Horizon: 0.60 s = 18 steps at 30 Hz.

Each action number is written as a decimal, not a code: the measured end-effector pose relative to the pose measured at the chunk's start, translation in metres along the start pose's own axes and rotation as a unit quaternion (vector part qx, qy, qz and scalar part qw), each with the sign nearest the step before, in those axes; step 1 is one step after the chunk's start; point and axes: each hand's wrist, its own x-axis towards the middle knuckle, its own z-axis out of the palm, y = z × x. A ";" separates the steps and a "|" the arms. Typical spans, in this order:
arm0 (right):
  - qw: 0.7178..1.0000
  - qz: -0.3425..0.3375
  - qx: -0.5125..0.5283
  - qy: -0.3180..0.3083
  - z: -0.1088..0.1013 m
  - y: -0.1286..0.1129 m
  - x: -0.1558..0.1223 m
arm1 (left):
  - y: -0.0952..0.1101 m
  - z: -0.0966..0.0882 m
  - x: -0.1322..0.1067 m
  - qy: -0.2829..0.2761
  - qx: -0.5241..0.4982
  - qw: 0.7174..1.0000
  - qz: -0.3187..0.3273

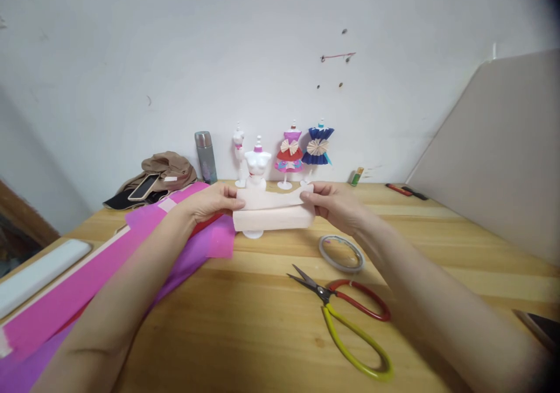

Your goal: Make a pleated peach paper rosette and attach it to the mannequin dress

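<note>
Stretched between my two hands is a folded strip of pale cream paper (273,217), its upper edge wavy. My left hand (216,200) pinches its left end between thumb and fingers. At the right end, my right hand (330,203) grips it the same way. Just behind the strip stands a bare white mini mannequin (258,162) with a pink neck band; the strip hides part of its lower body. Scissors (324,294) with one red and one yellow handle lie spread on the table, below a roll of tape (341,253).
Pink and purple crepe sheets (100,270) cover the table's left side, beside a white case (44,273). Along the wall stand a grey flask (205,157), another white mannequin (238,148) and two dressed ones, in pink-red (289,148) and blue (318,145). A phone (144,187) rests on cloth.
</note>
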 end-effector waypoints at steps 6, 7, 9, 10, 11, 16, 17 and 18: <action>0.999 0.005 -0.033 -0.035 -0.002 0.001 -0.002 | 0.005 -0.005 -0.005 -0.012 0.047 0.999 0.005; 0.999 0.005 -0.030 -0.036 -0.002 0.002 -0.001 | 0.007 -0.006 -0.006 -0.020 0.048 0.999 0.005; 0.999 0.004 -0.021 -0.035 -0.002 0.005 0.001 | 0.010 -0.009 -0.009 -0.033 0.045 0.998 0.010; 0.999 0.002 -0.017 -0.035 -0.002 0.007 0.002 | 0.011 -0.009 -0.010 -0.036 0.042 0.998 0.014; 0.999 0.000 -0.014 -0.035 -0.001 0.008 0.003 | 0.013 -0.010 -0.011 -0.037 0.039 0.998 0.019; 0.999 -0.001 0.003 -0.043 0.001 0.013 0.003 | 0.014 -0.009 -0.016 -0.015 0.036 0.999 0.008; 0.999 0.000 0.002 -0.043 0.001 0.013 0.003 | 0.014 -0.009 -0.016 -0.009 0.044 0.999 0.004; 0.999 0.001 -0.001 -0.042 0.001 0.012 0.002 | 0.014 -0.009 -0.017 -0.005 0.055 0.998 0.002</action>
